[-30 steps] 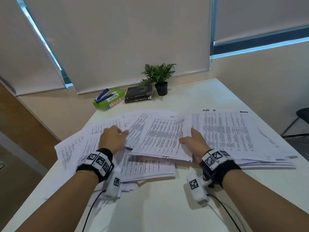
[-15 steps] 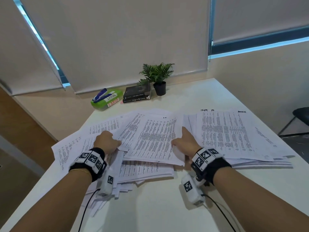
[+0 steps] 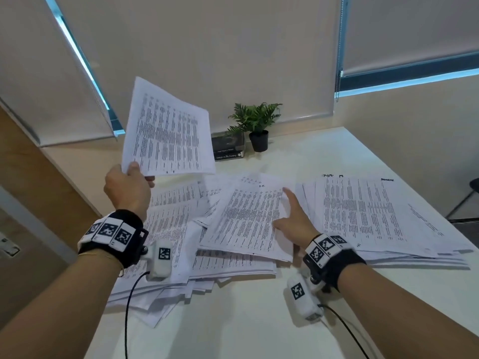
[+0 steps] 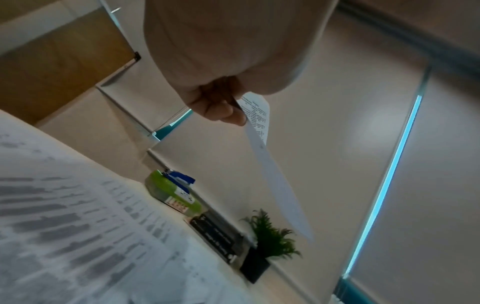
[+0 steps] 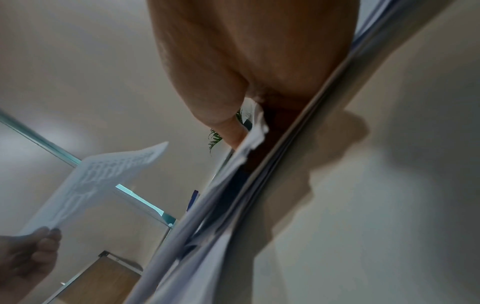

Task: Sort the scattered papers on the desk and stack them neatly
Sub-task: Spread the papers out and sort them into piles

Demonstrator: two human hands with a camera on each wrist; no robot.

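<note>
Printed papers lie scattered over the white desk [image 3: 233, 325]: a fanned spread at the left [image 3: 171, 211], a middle pile [image 3: 246, 218] and a broader pile at the right [image 3: 368, 216]. My left hand [image 3: 137, 172] is raised above the desk and pinches the lower corner of one printed sheet [image 3: 166, 130], which stands nearly upright. The left wrist view shows that sheet [image 4: 272, 174] edge-on, held by my left hand [image 4: 233, 111]. My right hand [image 3: 285, 216] grips the middle pile's right edge, thumb on top and index finger straight. In the right wrist view, the paper edge [image 5: 257, 127] sits between thumb and fingers.
A small potted plant [image 3: 256, 125] and stacked dark books [image 3: 228, 146] stand at the desk's back by the blinds. A green box with a blue stapler [image 4: 171, 193] sits left of the books. A dark chair [image 3: 469, 193] is past the desk's right edge.
My left hand has lifted off the left papers with one sheet and raised it high. My right hand stays at the middle pile's edge, index finger now stretched out.
</note>
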